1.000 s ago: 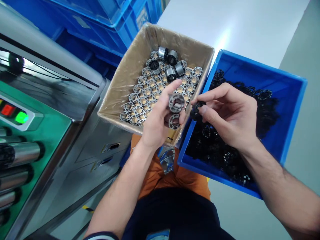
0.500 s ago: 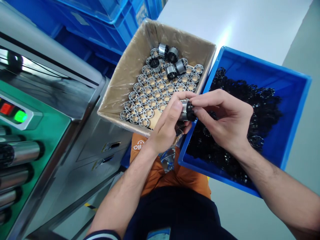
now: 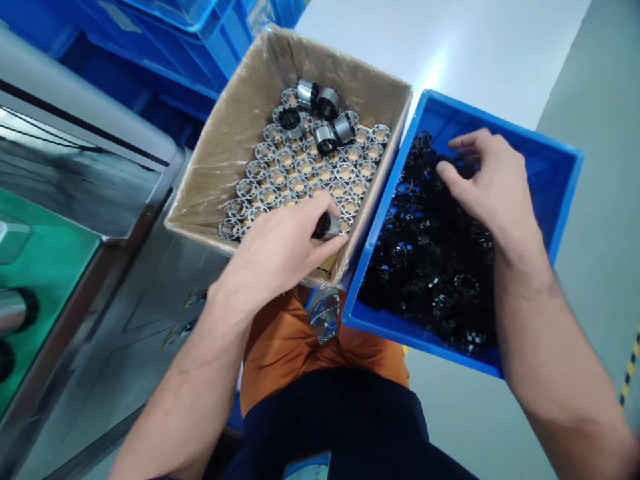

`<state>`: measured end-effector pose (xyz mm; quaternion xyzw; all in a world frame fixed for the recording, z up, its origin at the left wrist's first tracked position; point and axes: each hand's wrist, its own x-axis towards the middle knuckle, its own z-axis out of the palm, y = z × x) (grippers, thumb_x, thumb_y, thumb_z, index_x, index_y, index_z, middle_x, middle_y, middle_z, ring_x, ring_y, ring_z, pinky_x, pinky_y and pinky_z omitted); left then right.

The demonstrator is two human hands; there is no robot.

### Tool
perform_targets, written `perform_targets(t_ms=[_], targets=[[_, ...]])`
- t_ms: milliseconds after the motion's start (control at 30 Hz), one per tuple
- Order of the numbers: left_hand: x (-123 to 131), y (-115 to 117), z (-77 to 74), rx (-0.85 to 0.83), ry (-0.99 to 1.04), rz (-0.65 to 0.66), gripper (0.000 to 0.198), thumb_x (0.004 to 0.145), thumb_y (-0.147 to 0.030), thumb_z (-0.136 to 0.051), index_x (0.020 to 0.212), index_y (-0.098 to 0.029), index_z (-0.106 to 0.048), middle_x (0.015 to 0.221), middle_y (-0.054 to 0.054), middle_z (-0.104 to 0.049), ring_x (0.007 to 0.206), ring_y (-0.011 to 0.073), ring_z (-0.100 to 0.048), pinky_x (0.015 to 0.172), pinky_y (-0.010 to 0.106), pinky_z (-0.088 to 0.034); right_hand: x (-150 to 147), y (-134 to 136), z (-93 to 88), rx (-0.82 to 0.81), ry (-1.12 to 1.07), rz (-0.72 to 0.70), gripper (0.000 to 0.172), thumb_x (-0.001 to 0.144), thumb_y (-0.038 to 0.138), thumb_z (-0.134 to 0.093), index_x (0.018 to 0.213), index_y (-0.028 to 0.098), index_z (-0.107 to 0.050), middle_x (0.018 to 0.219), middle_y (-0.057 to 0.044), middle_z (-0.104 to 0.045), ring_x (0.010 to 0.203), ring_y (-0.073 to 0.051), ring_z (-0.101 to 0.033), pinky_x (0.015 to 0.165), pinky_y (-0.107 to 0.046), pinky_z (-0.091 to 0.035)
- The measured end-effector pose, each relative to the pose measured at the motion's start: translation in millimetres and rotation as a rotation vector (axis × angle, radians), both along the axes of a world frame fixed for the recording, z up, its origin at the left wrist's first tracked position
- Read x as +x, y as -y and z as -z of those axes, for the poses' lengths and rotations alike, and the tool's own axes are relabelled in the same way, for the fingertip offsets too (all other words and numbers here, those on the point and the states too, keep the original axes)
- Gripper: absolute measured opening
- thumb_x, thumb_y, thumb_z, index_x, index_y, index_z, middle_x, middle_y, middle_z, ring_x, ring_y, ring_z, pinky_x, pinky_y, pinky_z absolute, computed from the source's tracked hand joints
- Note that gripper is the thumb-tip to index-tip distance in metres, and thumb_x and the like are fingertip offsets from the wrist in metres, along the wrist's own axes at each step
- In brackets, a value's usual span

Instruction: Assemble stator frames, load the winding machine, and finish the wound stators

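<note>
My left hand (image 3: 280, 247) reaches into the near right part of the cardboard box (image 3: 220, 167), its fingers and thumb around a metal cylinder with a black end piece (image 3: 327, 227). The fingers partly hide that cylinder. Above the heap of black plastic rings (image 3: 435, 247) in the blue bin (image 3: 565, 200), my right hand (image 3: 495, 187) is held with thumb and fingers apart, and no part shows in it. Inside the box, slotted metal cylinders (image 3: 297, 185) stand upright in rows. Several cylinders with black ends (image 3: 327, 103) lie on top of them at the far side.
The box has a clear plastic liner and stands against the bin's left side. A machine with a green surface (image 3: 55, 273) and metal cylinders is on the left. Blue crates (image 3: 165, 47) are stacked behind it. A white tabletop (image 3: 380, 33) lies beyond the box.
My left hand has carried the cylinder down into the box. My right hand has let go of its black end and moved right, over the bin. The view has shifted a little to the right.
</note>
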<state>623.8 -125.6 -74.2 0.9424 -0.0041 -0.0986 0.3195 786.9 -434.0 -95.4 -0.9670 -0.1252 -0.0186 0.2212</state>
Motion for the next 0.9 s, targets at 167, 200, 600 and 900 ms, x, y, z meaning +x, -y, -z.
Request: perform_targets(t_ms=[167, 200, 600, 900], targets=[[-2, -17, -10.3, 0.087, -0.001, -0.143, 0.059, 0.116, -0.073, -0.069, 0.154, -0.029, -0.077, 0.125, 0.010, -0.080, 0.099, 0.0314, -0.075, 0.100, 0.051, -0.062, 19, 23, 33.0, -0.540, -0.261, 0.094, 0.111, 0.094, 0.069, -0.105, 0.178, 0.011, -0.060, 0.178, -0.037, -0.054, 0.163, -0.068, -0.050, 0.122, -0.082, -0.056], [-1, -16, -9.1, -0.028, 0.034, -0.210, 0.057, 0.115, -0.072, -0.069, 0.152, -0.029, -0.077, 0.115, 0.008, -0.078, 0.091, 0.0278, -0.071, 0.094, 0.048, -0.061, 16, 19, 38.8, -0.553, -0.252, 0.051, 0.110, 0.093, 0.071, -0.105, 0.175, 0.011, -0.061, 0.178, -0.038, -0.053, 0.164, -0.068, -0.048, 0.121, -0.080, -0.057], [19, 36, 21.7, -1.332, -0.147, -0.548, 0.037, 0.093, -0.038, -0.094, 0.105, -0.025, -0.062, 0.098, 0.000, -0.069, 0.084, 0.0127, -0.071, 0.067, 0.021, -0.062, 25, 25, 64.2, -0.398, -0.153, -0.110, 0.046, 0.104, 0.055, -0.099, 0.112, 0.019, -0.072, 0.148, -0.026, -0.068, 0.134, -0.045, -0.067, 0.103, -0.058, -0.065], [18, 36, 14.5, -1.296, -0.223, -0.503, 0.054, 0.107, -0.076, -0.087, 0.116, -0.026, -0.067, 0.086, -0.003, -0.071, 0.053, 0.0081, -0.050, 0.048, 0.023, -0.049, 8, -2, 41.7, -0.596, -0.246, -0.120, 0.064, 0.103, 0.028, -0.081, 0.165, 0.019, -0.069, 0.163, -0.031, -0.066, 0.111, -0.041, -0.080, 0.098, -0.059, -0.066]])
